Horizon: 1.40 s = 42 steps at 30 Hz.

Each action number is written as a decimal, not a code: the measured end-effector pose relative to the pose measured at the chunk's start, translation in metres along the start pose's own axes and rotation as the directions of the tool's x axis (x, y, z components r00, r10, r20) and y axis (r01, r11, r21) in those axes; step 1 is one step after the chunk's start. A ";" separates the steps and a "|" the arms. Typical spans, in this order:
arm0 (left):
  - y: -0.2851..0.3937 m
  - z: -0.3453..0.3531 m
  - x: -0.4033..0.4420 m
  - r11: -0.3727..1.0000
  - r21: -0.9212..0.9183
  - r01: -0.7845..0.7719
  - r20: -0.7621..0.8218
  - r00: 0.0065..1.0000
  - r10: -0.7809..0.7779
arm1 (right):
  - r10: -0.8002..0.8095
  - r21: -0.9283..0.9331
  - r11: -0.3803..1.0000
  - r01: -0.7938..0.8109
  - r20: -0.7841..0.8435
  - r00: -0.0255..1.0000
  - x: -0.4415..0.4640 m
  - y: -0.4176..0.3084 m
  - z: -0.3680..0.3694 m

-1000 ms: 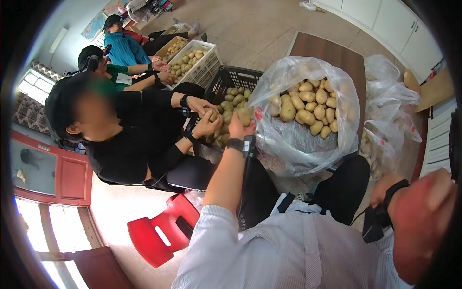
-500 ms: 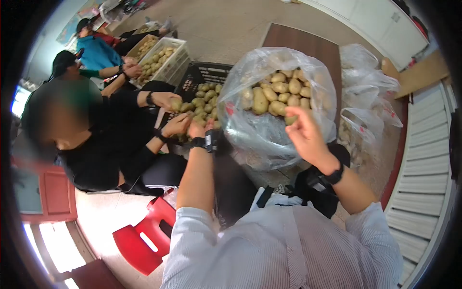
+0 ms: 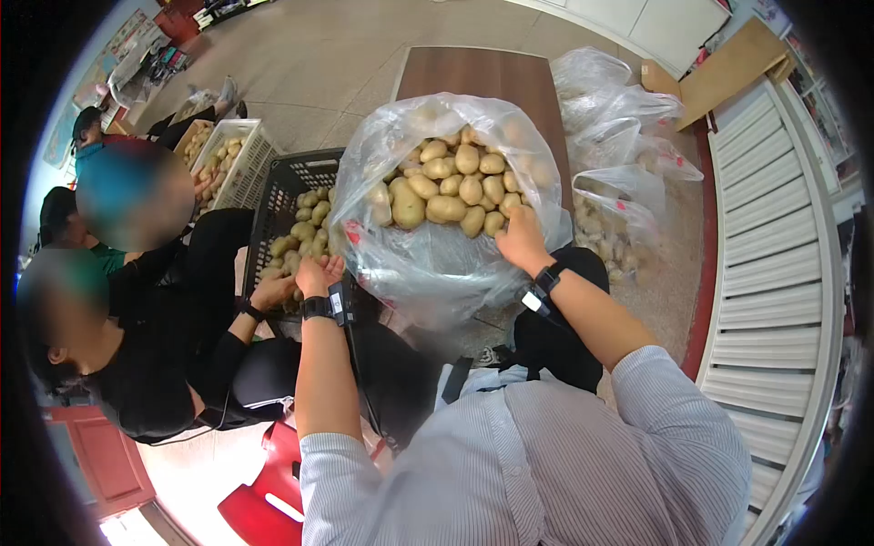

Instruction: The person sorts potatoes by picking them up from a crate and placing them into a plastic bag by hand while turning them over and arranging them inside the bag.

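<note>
A large clear plastic bag [image 3: 437, 264] with its mouth spread wide holds many potatoes [image 3: 446, 187]. My right hand [image 3: 523, 240] reaches over the bag's right side, its fingers closed on a potato at the edge of the pile. To the left stands a black crate [image 3: 264, 205] with more potatoes [image 3: 305, 227]. My left hand [image 3: 319, 275] is at the crate's near right corner, beside the bag, with its fingers loosely apart and no potato visible in it. A co-worker's hand [image 3: 271, 291] is just left of it over the crate.
Behind the bag is a brown board-like surface [image 3: 473, 73]. Tied plastic bags [image 3: 619, 191] line the floor at right, near a white radiator [image 3: 765, 273]. Two people sit at left beside a white crate [image 3: 246, 168] of potatoes. A red stool [image 3: 264, 491] stands at lower left.
My right hand has moved down to the potatoes in the bag from above its near edge. My left hand stays by the black crate. The view has swung to the right.
</note>
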<state>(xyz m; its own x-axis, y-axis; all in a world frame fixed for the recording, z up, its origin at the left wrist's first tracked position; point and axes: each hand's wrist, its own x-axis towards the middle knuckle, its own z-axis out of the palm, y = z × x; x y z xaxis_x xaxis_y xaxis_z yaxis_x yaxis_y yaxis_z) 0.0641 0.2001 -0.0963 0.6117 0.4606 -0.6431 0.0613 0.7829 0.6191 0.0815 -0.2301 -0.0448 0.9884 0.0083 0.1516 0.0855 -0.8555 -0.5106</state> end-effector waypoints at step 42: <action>-0.013 0.035 -0.049 0.874 0.487 -0.003 0.217 0.969 -0.118 | -0.198 -0.108 0.969 0.224 0.212 0.957 -0.031 -0.026 0.048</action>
<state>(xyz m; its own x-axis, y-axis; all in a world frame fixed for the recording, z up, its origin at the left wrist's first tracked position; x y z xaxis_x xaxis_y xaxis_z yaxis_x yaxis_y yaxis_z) 0.0605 0.1526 -0.0569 0.7564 0.2637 -0.5986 0.4359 0.4791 0.7619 0.0548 -0.1831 -0.0769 0.9557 0.2865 0.0669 0.2905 -0.8829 -0.3690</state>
